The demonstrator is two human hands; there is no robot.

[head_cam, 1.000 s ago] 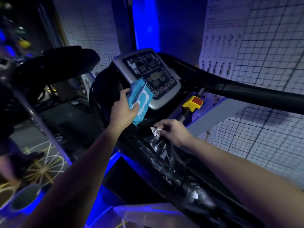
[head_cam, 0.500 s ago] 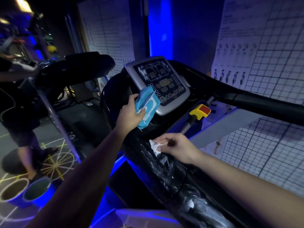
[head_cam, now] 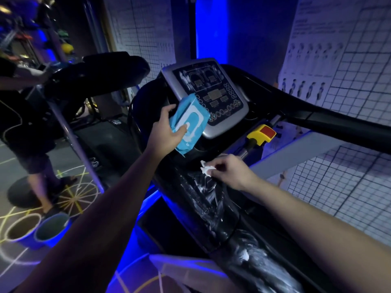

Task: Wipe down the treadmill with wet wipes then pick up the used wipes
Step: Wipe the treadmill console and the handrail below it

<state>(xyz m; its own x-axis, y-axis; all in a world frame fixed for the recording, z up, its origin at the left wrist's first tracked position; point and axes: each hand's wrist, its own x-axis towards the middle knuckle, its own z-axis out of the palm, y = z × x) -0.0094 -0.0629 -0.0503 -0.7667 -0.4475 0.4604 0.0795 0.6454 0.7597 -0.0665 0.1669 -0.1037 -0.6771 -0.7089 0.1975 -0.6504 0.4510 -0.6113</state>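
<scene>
A black treadmill fills the middle, with its grey console (head_cam: 211, 98) at the top and a wet, streaked left handrail (head_cam: 207, 204) running toward me. My left hand (head_cam: 164, 132) grips a blue pack of wet wipes (head_cam: 188, 123) just left of the console. My right hand (head_cam: 228, 170) pinches a crumpled white wipe (head_cam: 205, 168) and presses it on the handrail below the console. A small white scrap (head_cam: 245, 255) lies lower down on the rail.
A yellow and red safety key block (head_cam: 262, 134) sits right of the console. The right handrail (head_cam: 338, 125) runs along gridded wall charts. On the left stand another person (head_cam: 31, 127), a slanted pole (head_cam: 72, 136) and two buckets (head_cam: 38, 231) on the floor.
My right hand with the wipe slid a little along the handrail, leaving more wet streaks. My left hand kept holding the pack by the console. The view shifted slightly.
</scene>
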